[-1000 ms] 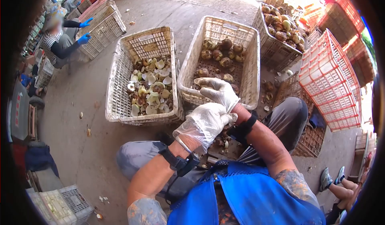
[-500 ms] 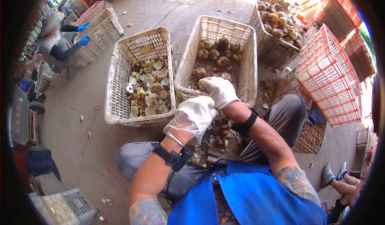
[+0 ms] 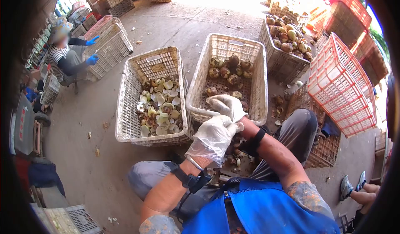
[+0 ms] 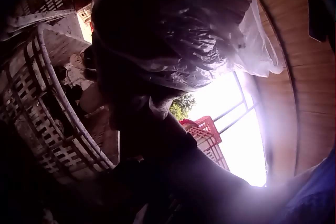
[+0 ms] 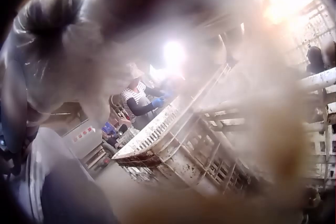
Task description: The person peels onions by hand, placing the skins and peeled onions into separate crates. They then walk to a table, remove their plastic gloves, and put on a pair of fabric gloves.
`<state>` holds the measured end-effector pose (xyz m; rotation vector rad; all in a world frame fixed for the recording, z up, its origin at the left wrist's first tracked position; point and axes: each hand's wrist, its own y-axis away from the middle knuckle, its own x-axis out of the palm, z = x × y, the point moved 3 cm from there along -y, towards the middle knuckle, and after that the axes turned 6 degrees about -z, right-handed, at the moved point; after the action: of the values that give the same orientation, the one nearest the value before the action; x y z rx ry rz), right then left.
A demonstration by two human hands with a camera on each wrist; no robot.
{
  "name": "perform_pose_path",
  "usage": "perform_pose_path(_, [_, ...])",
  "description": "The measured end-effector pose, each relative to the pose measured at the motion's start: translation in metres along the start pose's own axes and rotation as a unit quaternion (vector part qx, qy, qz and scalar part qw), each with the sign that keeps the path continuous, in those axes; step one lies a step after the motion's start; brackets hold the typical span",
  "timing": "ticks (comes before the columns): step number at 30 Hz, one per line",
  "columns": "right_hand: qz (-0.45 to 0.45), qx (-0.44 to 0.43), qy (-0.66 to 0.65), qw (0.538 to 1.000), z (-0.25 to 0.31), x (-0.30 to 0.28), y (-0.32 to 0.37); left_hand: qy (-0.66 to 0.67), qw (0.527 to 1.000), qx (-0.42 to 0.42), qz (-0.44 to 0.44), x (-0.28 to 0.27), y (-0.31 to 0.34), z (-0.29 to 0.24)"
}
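Both hands wear thin whitish gloves and meet above the near edge of the middle crate (image 3: 266, 81). My left hand (image 3: 211, 137) is at the cuff of my right hand (image 3: 230, 107), its fingers bent against the glove's edge. The right hand's fingers point left, loosely bent, with nothing seen in them. That crate holds round brown-and-green produce (image 3: 233, 79). Left of it, another crate (image 3: 120, 109) holds pale peels and shells (image 3: 160, 115). The left wrist view shows dark, crinkled glove plastic (image 4: 197, 50); in the right wrist view, glove plastic (image 5: 58, 50) is blurred.
A full produce crate (image 3: 283, 65) stands behind right, beside red-and-white crates (image 3: 341, 84). Scraps lie on the floor between the knees. A person (image 3: 64, 59) with blue gloves sits at the left beside a tilted crate (image 3: 109, 46); another person's feet (image 3: 346, 187) show at lower right.
The head view has shifted, so the crates appear lower. My right hand's fingers, spread a second ago, curled in and now reach left, loosely bent. The left hand stays at the right cuff.
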<state>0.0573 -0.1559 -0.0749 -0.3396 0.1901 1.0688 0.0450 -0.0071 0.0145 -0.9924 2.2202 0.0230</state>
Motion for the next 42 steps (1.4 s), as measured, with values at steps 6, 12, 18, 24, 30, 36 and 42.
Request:
perform_pose_path(6, [0.017, 0.185, -0.508, 0.841, 0.029, -0.008, -0.025, 0.066, 0.994, -0.09, -0.019, -0.003, -0.007, 0.012])
perform_pose_path(12, [0.102, 0.141, -0.569, 0.804, 0.034, 0.002, -0.013, -0.137, 0.98, 0.113, -0.085, 0.002, -0.01, 0.024])
perform_pose_path(18, [0.18, 0.154, -0.607, 0.759, 0.055, 0.006, -0.005, -0.223, 0.967, 0.125, -0.01, -0.003, 0.007, 0.025])
perform_pose_path(24, [0.125, 0.138, -0.589, 0.786, 0.059, 0.013, 0.002, -0.083, 0.993, 0.047, 0.071, 0.008, 0.011, 0.019])
perform_pose_path(30, [0.206, 0.16, -0.645, 0.718, 0.061, 0.016, 0.003, 0.002, 0.994, 0.062, 0.095, -0.005, 0.01, -0.003])
perform_pose_path(36, [0.23, 0.144, -0.598, 0.754, 0.073, 0.006, 0.0, 0.049, 0.984, 0.12, 0.122, -0.008, 0.016, -0.015])
perform_pose_path(42, [0.249, 0.165, -0.531, 0.793, 0.086, -0.027, 0.017, 0.333, 0.895, -0.197, -0.221, -0.095, -0.003, 0.018])
